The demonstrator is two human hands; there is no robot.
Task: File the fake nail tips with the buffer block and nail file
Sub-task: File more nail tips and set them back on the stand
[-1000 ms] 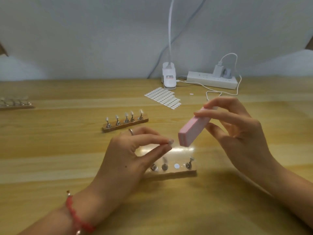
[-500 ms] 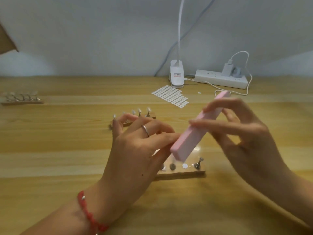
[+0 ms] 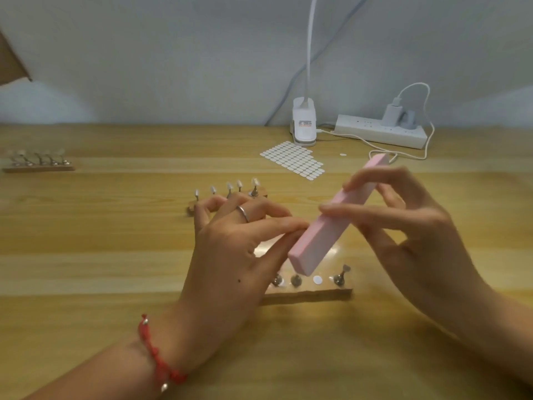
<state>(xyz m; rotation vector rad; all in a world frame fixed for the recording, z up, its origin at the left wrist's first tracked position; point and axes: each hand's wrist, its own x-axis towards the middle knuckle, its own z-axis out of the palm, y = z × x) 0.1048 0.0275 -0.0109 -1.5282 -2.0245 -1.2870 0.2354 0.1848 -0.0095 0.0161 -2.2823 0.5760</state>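
Observation:
My right hand [image 3: 409, 235] grips a long pink buffer block [image 3: 331, 223], held slanted above the table. My left hand [image 3: 236, 249] pinches something small between thumb and forefinger, pressed against the block's left face; the pinched thing is hidden by the fingertips. Below both hands lies a wooden nail stand [image 3: 311, 293] with metal holders; one holder [image 3: 340, 274] at its right end carries a tip. A second wooden stand [image 3: 230, 194] with several white nail tips sits just behind my left fingers.
A third stand [image 3: 37, 163] lies at the far left. A sheet of white adhesive dots [image 3: 292, 161] lies further back, in front of a clip lamp base [image 3: 302, 125] and a power strip [image 3: 380, 134] with a charger cable.
The pinched left fingers and the pink block came together; the block now extends further past my right hand and touches my left fingertips. My left fingers have spread out.

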